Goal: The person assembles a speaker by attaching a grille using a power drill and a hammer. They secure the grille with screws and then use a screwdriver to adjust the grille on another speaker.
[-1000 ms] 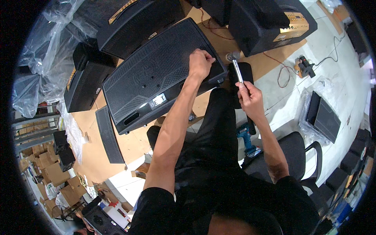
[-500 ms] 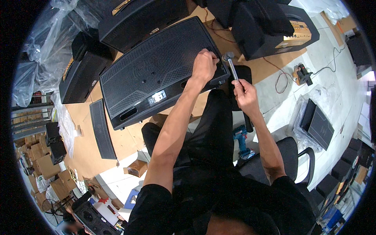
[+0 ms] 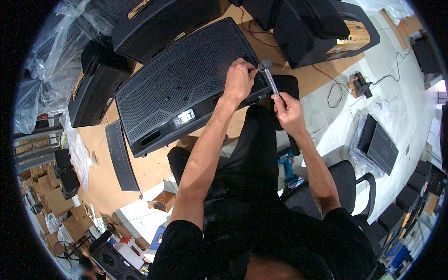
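Left hand (image 3: 239, 80) covers the near corner of the speaker grille (image 3: 186, 84); what its fingertips pinch is hidden. Hammer (image 3: 269, 77) handle end buried in right hand (image 3: 289, 111). Blue drill (image 3: 288, 167) partly behind right forearm. Cabinets at top cut by picture's rim.

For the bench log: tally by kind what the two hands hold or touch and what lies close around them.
Speaker grille panel under the left hand: 1
Small hammer in the right hand: 1
Loose narrow grille strip: 1
Blue power drill: 1
Total: 4
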`<act>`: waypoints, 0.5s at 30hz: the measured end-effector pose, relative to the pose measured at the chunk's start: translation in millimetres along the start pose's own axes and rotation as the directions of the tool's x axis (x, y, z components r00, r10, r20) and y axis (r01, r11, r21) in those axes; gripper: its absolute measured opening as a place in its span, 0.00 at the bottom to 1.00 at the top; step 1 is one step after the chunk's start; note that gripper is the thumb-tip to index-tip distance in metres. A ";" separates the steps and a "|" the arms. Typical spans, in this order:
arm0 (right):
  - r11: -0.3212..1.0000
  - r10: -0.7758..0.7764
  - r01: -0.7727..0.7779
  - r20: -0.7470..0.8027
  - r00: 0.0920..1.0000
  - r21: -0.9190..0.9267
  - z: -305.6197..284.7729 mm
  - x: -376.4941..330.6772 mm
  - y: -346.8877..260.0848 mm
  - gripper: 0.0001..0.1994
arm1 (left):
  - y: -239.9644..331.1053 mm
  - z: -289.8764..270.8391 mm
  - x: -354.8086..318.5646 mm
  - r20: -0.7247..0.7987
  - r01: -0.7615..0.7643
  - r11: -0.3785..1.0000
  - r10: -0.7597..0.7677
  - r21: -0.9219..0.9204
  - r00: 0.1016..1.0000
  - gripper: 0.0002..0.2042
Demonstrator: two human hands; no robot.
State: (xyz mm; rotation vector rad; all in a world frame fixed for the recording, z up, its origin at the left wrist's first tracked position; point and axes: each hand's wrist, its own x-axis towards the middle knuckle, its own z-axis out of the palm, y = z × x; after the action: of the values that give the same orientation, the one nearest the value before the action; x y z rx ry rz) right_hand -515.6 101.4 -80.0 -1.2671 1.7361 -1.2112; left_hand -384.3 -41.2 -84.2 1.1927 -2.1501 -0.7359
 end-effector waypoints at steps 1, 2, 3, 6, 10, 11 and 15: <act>1.000 -0.006 0.006 0.000 1.000 -0.021 0.7 0.3 0.2 0.10 | -0.7 0.0 0.8 0.005 0.008 1.000 -0.008 -0.009 1.000 0.08; 1.000 -0.017 0.017 -0.004 1.000 -0.023 1.3 0.3 -0.3 0.10 | -1.6 -0.1 1.8 0.010 0.016 1.000 -0.016 -0.018 1.000 0.08; 0.999 -0.026 0.026 -0.008 1.000 -0.027 1.5 0.2 -0.8 0.10 | -1.0 -0.5 2.5 0.016 0.024 0.999 -0.023 -0.028 1.000 0.08; 0.998 -0.045 0.044 -0.021 0.999 -0.039 2.6 0.3 0.2 0.10 | 1.7 -1.4 1.5 0.029 0.045 0.999 -0.044 -0.028 0.999 0.08; 0.993 -0.072 0.068 -0.036 0.997 -0.100 4.2 1.2 5.5 0.09 | 2.8 0.0 -2.1 0.002 0.046 0.998 -0.046 -0.039 0.999 0.07; 0.991 -0.073 0.069 -0.027 0.997 -0.115 3.6 1.9 5.6 0.09 | 3.3 0.5 -2.7 -0.001 0.045 0.998 -0.045 -0.038 0.999 0.07; 0.984 -0.084 0.082 -0.004 0.996 -0.158 2.2 3.3 4.7 0.09 | -2.4 1.5 -4.4 -0.013 -0.004 1.000 0.004 -0.029 1.000 0.07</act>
State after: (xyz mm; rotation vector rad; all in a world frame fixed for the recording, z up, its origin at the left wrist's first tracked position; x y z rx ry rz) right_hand -516.3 98.2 -85.2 -1.4406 1.8329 -1.1470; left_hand -382.1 -38.1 -87.9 1.1750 -2.1235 -0.7528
